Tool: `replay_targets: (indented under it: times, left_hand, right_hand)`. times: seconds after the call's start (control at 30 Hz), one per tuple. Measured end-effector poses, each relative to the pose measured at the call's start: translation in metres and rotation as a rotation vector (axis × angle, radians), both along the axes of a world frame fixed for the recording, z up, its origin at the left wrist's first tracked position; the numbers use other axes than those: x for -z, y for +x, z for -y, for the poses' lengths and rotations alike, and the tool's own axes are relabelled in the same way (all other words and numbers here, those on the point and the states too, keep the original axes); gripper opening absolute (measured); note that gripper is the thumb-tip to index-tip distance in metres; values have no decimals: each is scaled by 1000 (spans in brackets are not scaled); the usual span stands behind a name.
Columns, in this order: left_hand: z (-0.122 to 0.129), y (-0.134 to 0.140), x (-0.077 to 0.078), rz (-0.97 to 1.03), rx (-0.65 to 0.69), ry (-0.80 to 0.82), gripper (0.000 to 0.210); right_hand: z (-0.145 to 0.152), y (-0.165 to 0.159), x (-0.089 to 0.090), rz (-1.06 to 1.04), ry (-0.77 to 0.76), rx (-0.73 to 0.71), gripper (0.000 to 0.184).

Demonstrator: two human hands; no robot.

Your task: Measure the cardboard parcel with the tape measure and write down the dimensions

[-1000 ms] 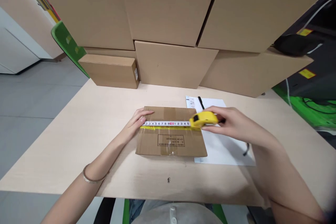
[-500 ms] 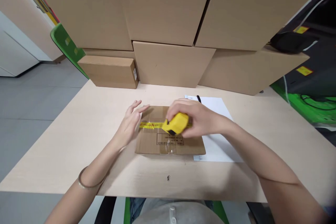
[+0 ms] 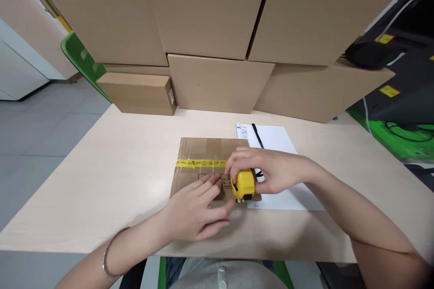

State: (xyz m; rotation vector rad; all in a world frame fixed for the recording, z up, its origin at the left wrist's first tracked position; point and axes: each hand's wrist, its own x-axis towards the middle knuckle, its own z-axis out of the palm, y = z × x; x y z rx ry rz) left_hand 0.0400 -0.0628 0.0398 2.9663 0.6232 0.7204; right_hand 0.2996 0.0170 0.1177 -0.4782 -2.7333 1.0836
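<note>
Tape measure gripped in my right hand, left hand loosely spread over the carton, whose yellow tape has red characters plus a smiley.

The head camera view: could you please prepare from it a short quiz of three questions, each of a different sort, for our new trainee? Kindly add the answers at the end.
1. True or false: the tape measure is held in the right hand.

2. Which object lies on the white paper?
A) a stapler
B) a black pen
C) a pair of scissors

3. Fill in the blank: the tape strip across the cardboard box that partly hides the white paper is mainly ____ in colour.

Key: 1. True; 2. B; 3. yellow
</note>
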Motion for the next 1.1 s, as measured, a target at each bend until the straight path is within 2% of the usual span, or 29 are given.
replay_targets:
  times: [0.1, 0.17, 0.37, 0.47, 0.63, 0.77, 0.93, 1.03, 1.1]
  left_hand:
    - [0, 0, -3, -87, -5, 64, 47]
    - [2, 1, -4, -101, -28, 63, 48]
    - [4, 1, -5, -106, -41, 54, 49]
    - [4, 1, -7, -118, -44, 32, 50]
    - [3, 0, -9, -118, -49, 31, 52]
    - [0, 0, -7, -111, -27, 64, 51]
    - [2, 1, -2, -53, -13, 101, 55]
    - [5, -3, -5, 41, -12, -30, 63]
    - [2, -12, -8, 192, -20, -179, 62]
  right_hand:
    - [-19, 0, -2, 19, -12, 4, 39]
    - [-38, -1, -5, 43, 4, 37, 39]
    - [-103, 0, -13, 101, -51, 268, 33]
    - [-116, 1, -14, 124, -52, 356, 29]
    - [-118, 3, -15, 132, -36, 379, 26]
    - [-100, 3, -17, 118, -21, 321, 29]
    - [-27, -4, -14, 70, 63, 78, 27]
    - [15, 2, -11, 94, 56, 59, 26]
    - [26, 16, -9, 69, 2, 133, 30]
